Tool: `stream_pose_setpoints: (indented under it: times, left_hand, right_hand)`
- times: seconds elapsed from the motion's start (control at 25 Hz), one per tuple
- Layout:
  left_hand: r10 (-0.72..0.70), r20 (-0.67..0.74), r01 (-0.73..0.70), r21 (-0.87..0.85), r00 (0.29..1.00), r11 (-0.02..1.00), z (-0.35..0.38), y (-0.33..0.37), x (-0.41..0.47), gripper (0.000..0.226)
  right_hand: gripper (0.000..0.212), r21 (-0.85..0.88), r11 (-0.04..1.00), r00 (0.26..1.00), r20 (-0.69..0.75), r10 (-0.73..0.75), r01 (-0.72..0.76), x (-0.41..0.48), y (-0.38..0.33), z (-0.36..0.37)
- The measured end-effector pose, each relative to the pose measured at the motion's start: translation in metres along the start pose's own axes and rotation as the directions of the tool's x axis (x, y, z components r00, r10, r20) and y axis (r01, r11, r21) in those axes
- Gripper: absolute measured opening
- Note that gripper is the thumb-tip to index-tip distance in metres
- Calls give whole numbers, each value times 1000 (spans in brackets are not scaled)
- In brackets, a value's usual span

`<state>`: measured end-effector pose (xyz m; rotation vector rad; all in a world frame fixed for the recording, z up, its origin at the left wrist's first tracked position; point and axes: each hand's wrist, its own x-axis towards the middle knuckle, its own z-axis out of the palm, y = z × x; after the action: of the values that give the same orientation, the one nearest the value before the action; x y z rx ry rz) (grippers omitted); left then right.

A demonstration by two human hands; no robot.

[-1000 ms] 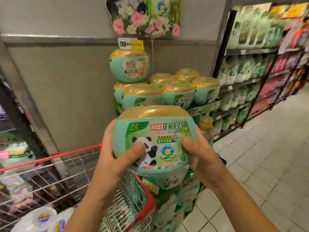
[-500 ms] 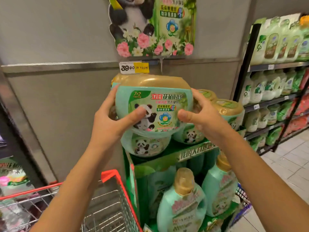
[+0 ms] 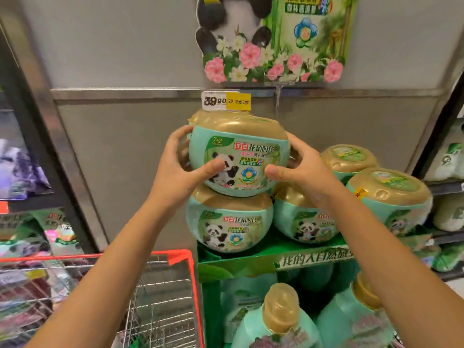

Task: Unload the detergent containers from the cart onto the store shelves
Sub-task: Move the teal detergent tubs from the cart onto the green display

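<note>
I hold a round mint-green detergent tub (image 3: 241, 156) with a gold lid and a panda label between both hands. My left hand (image 3: 178, 172) grips its left side, my right hand (image 3: 303, 172) its right side. The tub rests on or just above another tub (image 3: 228, 222) of the same kind on the green display shelf (image 3: 251, 262). More tubs (image 3: 389, 197) stand to the right on that shelf. The red-rimmed wire cart (image 3: 160, 297) is at the lower left.
A price tag (image 3: 226, 101) hangs just above the held tub, under a panda cardboard sign (image 3: 276, 38). Green detergent bottles (image 3: 281, 320) fill the display's lower level. Dark shelves with bagged goods stand at the left (image 3: 30, 222) and right (image 3: 449, 197). A grey wall is behind.
Both hands have lifted the tub from above the cart up and forward onto the stack of tubs on the display shelf. The view has come closer to the display.
</note>
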<state>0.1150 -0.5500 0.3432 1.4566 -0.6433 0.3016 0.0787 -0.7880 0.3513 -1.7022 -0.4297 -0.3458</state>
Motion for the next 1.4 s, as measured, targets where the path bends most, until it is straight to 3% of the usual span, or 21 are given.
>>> stream_pose_setpoints:
  times: [0.28, 0.4, 0.64, 1.0, 1.28, 1.4]
  left_hand:
    - [-3, 13, 3, -30, 1000, 1000, 0, -14, -4, 88]
    - [-16, 5, 17, -102, 1000, 995, 8, -20, -10, 102]
    - [18, -81, -30, -145, 997, 989, 18, -27, -20, 100]
    - [2, -41, -9, -174, 999, 985, 14, -26, -21, 101]
    - [-32, -45, 27, -109, 998, 994, 7, -18, -19, 87]
    - [-56, -89, 52, -54, 994, 997, 2, -10, -27, 84]
  right_hand:
    - [94, -41, 999, 1000, 18, 12, -11, 4, 7, -2]
    - [92, -51, 999, 1000, 27, 4, -2, 1, 5, -1]
    - [81, -87, 996, 999, 50, -21, 25, -1, 3, -4]
    - [105, -53, 999, 999, -47, -12, 10, -9, 18, 8]
    - [93, -101, 995, 993, -117, -24, 13, -19, 11, 11]
    - [79, -174, 984, 954, -285, -87, 38, -36, 7, 20]
